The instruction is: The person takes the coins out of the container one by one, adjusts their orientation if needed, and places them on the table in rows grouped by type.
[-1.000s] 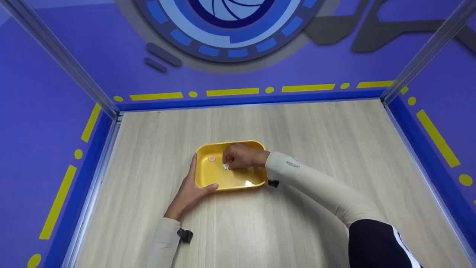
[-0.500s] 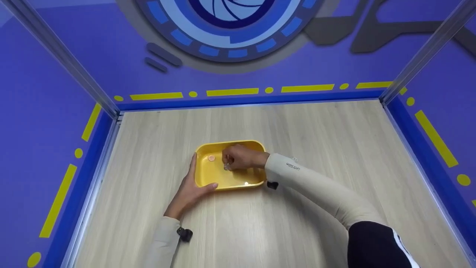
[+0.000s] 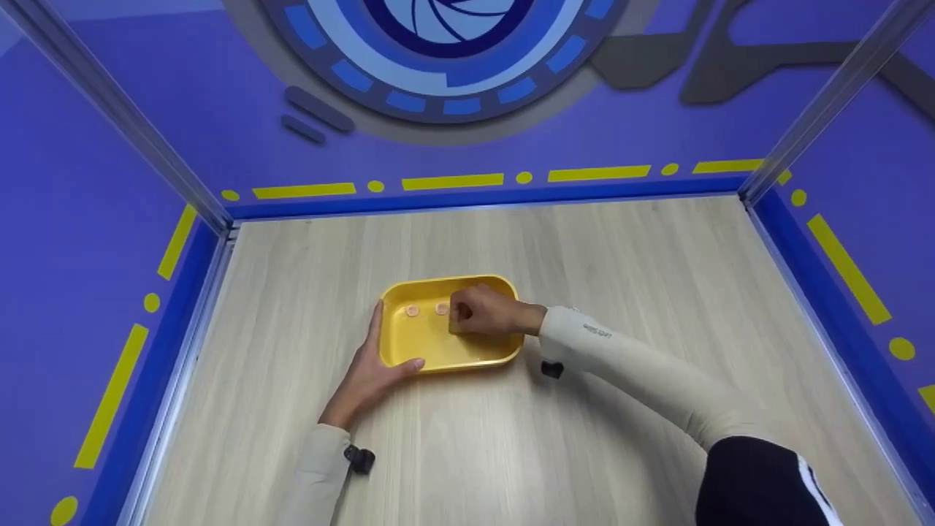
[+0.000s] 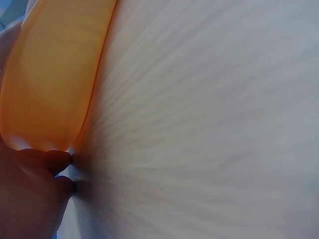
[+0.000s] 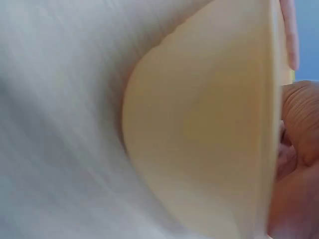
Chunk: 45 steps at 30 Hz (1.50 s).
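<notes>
A yellow plastic tub point(image 3: 438, 351) with rounded corners stands on the table. My left hand point(image 3: 369, 376) grips its left end, thumb over the front rim and fingers along the outer left wall. In the left wrist view this hand point(image 4: 30, 189) lies against the orange-tinted tub point(image 4: 55, 74). My right hand point(image 3: 486, 310) is inside the tub at its right half, fingers curled; whether something is in them I cannot tell. Two small pinkish discs lie on the tub floor: a left disc point(image 3: 412, 311), and a right disc point(image 3: 442, 309) close beside the right hand's knuckles.
The light wood table point(image 3: 329, 256) extends around the tub. A blue-purple panel wall point(image 3: 182, 109) with yellow marks encloses it at the back and both sides, with metal posts at the corners. Small black cameras sit on each wrist, the left camera point(image 3: 359, 460) among them.
My right hand has moved slightly right within the tub, and the right pinkish disc has come into view. A small silvery thing seen earlier at its fingertips no longer shows. The left hand keeps its hold.
</notes>
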Tool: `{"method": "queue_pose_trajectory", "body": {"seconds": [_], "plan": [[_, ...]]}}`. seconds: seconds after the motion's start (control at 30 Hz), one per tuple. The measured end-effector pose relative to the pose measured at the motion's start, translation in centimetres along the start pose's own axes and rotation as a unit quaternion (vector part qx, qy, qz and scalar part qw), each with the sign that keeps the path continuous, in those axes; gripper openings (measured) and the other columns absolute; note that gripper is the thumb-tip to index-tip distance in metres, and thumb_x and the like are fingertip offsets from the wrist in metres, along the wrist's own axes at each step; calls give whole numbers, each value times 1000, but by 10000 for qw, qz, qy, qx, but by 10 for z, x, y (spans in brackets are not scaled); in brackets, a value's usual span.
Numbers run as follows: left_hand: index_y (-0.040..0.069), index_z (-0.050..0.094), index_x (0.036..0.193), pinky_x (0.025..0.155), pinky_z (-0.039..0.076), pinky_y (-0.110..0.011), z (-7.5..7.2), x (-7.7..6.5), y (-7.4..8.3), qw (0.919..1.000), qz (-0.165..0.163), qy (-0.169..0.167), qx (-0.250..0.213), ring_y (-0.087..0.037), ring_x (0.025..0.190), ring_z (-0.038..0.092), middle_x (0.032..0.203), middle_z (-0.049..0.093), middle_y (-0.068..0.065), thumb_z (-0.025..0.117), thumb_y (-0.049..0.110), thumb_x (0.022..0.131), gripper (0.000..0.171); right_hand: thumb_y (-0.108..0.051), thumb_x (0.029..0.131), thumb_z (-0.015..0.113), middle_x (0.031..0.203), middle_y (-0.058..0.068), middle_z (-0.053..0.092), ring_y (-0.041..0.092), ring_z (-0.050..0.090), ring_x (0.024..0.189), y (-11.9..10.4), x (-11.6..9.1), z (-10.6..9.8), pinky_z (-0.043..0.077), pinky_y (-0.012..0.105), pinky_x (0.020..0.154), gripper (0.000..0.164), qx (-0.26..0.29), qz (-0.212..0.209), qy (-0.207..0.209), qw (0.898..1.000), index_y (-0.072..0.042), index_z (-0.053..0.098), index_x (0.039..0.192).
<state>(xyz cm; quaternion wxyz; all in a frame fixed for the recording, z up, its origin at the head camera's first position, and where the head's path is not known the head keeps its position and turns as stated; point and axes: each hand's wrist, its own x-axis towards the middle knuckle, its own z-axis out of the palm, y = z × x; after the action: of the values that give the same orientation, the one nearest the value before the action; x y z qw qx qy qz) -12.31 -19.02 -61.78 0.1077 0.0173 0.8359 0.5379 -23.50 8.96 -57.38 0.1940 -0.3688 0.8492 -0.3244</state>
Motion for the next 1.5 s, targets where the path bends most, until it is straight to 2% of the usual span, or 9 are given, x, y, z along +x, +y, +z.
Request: {"method": "queue_pose_trajectory", "body": {"seconds": [0.13,0.23,0.6,0.7,0.93,1.13,1.23,1.37,1.5], "plan": [[31,1,179,104,46,-43,-1,-1,0,10000,5,66,13,-23,108,62,140,65,-11,95,46,84,135,-1,96,79,91,3,72,10,60,81,-1,-13,-9,50,26,74,6,264,-21,281,9993,-4,74,97],[30,1,179,105,46,-43,-1,-1,0,10000,-6,78,10,-23,109,62,143,64,-12,96,47,84,135,2,96,76,91,4,72,11,60,82,-2,-22,-14,51,27,74,5,571,-36,445,9974,-3,73,97],[34,-1,179,109,46,-44,1,-2,-1,9999,-127,60,8,-23,112,62,153,60,-11,95,51,83,136,3,96,77,90,5,74,12,62,82,-3,-46,-25,52,25,77,6,1078,304,796,9905,-2,75,100],[33,0,179,109,46,-43,1,-2,-2,9999,-102,86,2,-22,113,62,154,60,-10,96,49,83,136,2,96,78,89,5,72,14,61,81,-2,-53,-27,52,25,76,7,1306,361,848,9871,-1,75,102],[31,0,179,101,47,-38,1,0,-3,9998,137,12,-160,-22,104,63,138,66,-12,95,43,86,134,2,96,78,88,6,71,16,61,80,2,-68,-34,52,24,72,7,1582,449,1048,9808,1,74,102],[30,1,179,105,46,-41,1,0,-4,9998,146,33,-122,-22,107,62,146,63,-12,95,43,86,134,-1,97,79,90,9,71,18,63,79,11,-82,-37,54,24,69,8,1788,640,1180,9747,0,74,104],[28,1,179,106,46,-42,1,0,-3,9998,154,45,-84,-23,109,62,149,62,-13,95,44,86,134,-1,98,78,90,10,71,22,64,77,15,-91,-38,54,26,61,9,1932,815,1220,9701,0,74,106],[24,1,179,106,46,-43,1,0,-2,9998,180,54,-83,-23,110,62,151,61,-14,95,44,86,134,-3,100,76,89,10,69,29,61,73,19,-102,-40,48,28,52,9,2257,1061,1261,9602,0,72,108],[26,1,179,108,45,-43,2,1,-1,9998,159,54,-101,-23,110,63,151,61,-14,95,45,86,134,-2,101,74,93,15,70,31,61,72,26,-112,-41,51,30,55,11,2607,1247,1307,9484,2,71,110]]}}
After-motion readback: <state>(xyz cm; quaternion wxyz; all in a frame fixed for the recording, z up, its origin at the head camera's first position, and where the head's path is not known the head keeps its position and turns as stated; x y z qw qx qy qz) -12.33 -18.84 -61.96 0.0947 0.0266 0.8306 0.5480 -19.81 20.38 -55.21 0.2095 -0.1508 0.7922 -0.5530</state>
